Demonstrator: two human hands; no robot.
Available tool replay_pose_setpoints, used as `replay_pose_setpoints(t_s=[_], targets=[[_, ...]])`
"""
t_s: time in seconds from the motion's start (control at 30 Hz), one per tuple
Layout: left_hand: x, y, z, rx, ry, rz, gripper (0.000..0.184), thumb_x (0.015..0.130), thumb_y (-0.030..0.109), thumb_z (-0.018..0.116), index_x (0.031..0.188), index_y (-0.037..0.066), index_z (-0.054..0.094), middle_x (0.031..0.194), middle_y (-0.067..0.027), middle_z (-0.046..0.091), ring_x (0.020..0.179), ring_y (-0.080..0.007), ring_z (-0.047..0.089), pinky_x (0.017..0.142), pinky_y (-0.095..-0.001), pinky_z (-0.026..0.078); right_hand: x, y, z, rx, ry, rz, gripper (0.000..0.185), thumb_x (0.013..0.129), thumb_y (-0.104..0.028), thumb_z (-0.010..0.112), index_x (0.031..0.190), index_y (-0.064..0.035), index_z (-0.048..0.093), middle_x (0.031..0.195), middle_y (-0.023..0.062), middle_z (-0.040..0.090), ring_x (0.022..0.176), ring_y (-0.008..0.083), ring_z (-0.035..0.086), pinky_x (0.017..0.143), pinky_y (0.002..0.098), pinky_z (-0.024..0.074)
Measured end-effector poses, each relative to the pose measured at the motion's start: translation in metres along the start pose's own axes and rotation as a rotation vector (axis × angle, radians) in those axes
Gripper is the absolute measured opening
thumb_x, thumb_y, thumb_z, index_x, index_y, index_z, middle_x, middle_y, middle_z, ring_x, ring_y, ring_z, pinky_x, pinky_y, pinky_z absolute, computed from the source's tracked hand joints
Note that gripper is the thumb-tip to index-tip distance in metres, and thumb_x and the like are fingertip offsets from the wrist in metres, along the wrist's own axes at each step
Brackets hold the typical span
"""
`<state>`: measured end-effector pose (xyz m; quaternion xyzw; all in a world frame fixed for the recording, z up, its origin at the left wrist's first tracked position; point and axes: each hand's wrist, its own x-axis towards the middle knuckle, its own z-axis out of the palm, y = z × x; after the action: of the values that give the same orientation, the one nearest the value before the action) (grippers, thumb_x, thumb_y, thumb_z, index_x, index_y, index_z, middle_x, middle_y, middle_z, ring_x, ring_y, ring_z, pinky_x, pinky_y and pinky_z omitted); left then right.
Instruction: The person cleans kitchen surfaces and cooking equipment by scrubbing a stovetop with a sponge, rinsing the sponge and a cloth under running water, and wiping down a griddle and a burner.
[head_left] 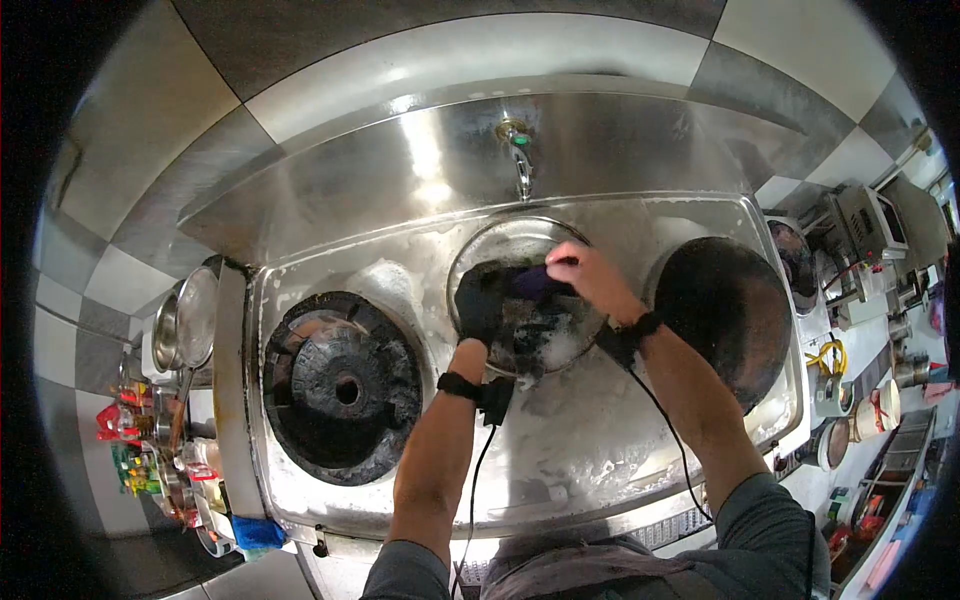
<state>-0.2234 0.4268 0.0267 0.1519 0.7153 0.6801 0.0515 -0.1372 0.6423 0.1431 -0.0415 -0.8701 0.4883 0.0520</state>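
Your right hand (590,275) pinches the dark cloth (535,285) between its fingers above the round pan (500,228), mid-frame, perhaps placed below the tap (521,160) for easy rinsing; your dark-covered left hand (480,300) has fingers too obscured to tell

The single view looks from the head, above and behind the left hand (482,302) and the right hand (590,275), facing forward and steeply down. It is moderately near, but wide, reaching beyond the hands to the tap (522,165).
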Motion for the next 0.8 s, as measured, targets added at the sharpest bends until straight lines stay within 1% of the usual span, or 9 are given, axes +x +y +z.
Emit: replay_pose_setpoints(t_s=[0.03,0.1,0.23,0.27,0.47,0.53,0.6,0.7,0.8], targets=[[0.0,-0.014,0.004,0.026,0.049,-0.023,0.024,0.092,0.018,0.065,0.11,0.006,0.076,0.111,-0.0196,0.074,0.103,-0.0343,0.07,0.093,-0.0435,0.053,0.001,0.024,0.012,-0.023,-0.061,-0.105,0.027,0.085,-0.016,0.073,0.106,0.0013,0.069,0.107,0.0155,0.07,0.1,0.0268,0.067,0.09,0.0379,0.0508],[0.0,-0.025,0.004,0.721,-0.201,0.121,0.026,0.092,0.02,0.065,0.11,0.006,0.076,0.111,-0.0212,0.073,0.103,-0.0368,0.07,0.092,-0.0467,0.054,-0.005,0.051,0.038,-0.265,-0.087,-0.082,0.025,0.084,-0.011,0.072,0.105,0.0025,0.069,0.108,0.0183,0.069,0.103,0.0297,0.067,0.09,0.0402,0.0518],[-0.006,-0.078,0.01,0.948,-0.404,0.236,0.035,0.088,0.025,0.067,0.12,0.012,0.074,0.115,-0.0205,0.073,0.106,-0.0395,0.069,0.097,-0.047,0.054,-0.022,0.078,0.065,-0.783,-0.248,0.029,0.024,0.083,-0.004,0.069,0.104,0.0062,0.066,0.102,0.0262,0.069,0.103,0.0375,0.067,0.088,0.0449,0.0541],[-0.01,-0.07,0.013,1.024,-0.465,0.115,0.036,0.087,0.028,0.067,0.118,0.013,0.074,0.114,-0.0218,0.072,0.103,-0.0404,0.07,0.095,-0.0487,0.055,-0.022,0.078,0.067,-0.784,-0.248,0.031,0.024,0.083,-0.004,0.069,0.104,0.0062,0.066,0.102,0.0262,0.069,0.103,0.0375,0.067,0.088,0.0449,0.0541],[-0.004,0.029,0.01,1.142,-0.456,0.008,0.028,0.083,0.027,0.067,0.1,0.007,0.077,0.098,-0.022,0.074,0.092,-0.0398,0.072,0.083,-0.0507,0.057,0.007,0.019,0.028,-0.891,-0.411,0.124,0.017,0.089,-0.012,0.061,0.095,-0.0003,0.07,0.096,0.023,0.072,0.093,0.0405,0.07,0.082,0.0506,0.0566],[0.001,0.04,-0.003,1.134,-0.387,0.173,0.022,0.084,0.025,0.065,0.091,0.007,0.077,0.089,-0.0193,0.074,0.083,-0.0383,0.073,0.075,-0.0505,0.058,0.01,0.015,0.003,-0.517,-0.135,-0.159,0.018,0.086,-0.013,0.069,0.098,0.0004,0.071,0.094,0.0212,0.071,0.092,0.0398,0.068,0.084,0.0462,0.0544],[0.003,0.068,-0.015,1.115,-0.346,0.26,0.022,0.083,0.026,0.065,0.087,0.008,0.077,0.084,-0.0177,0.074,0.078,-0.0379,0.072,0.072,-0.0503,0.058,0.01,-0.001,-0.017,-0.497,-0.028,-0.137,0.018,0.087,-0.017,0.065,0.098,-0.0041,0.072,0.096,0.0194,0.072,0.092,0.0396,0.069,0.084,0.0488,0.0539],[0.004,0.097,-0.023,1.224,-0.375,0.101,0.025,0.087,0.026,0.063,0.097,0.007,0.077,0.087,-0.0202,0.071,0.084,-0.0413,0.07,0.077,-0.0525,0.057,0.006,-0.015,-0.03,-0.528,0.013,-0.089,0.02,0.089,-0.02,0.062,0.101,-0.0078,0.073,0.097,0.0186,0.072,0.093,0.0397,0.069,0.083,0.0511,0.0535],[0.0,0.039,-0.028,1.025,-0.28,0.203,0.03,0.088,0.025,0.062,0.108,0.007,0.075,0.094,-0.0225,0.07,0.096,-0.0422,0.068,0.084,-0.0528,0.055,0.0,-0.002,-0.007,-0.605,-0.091,-0.028,0.019,0.09,-0.018,0.064,0.101,-0.0042,0.072,0.1,0.0195,0.07,0.097,0.0395,0.068,0.083,0.0499,0.0535]])
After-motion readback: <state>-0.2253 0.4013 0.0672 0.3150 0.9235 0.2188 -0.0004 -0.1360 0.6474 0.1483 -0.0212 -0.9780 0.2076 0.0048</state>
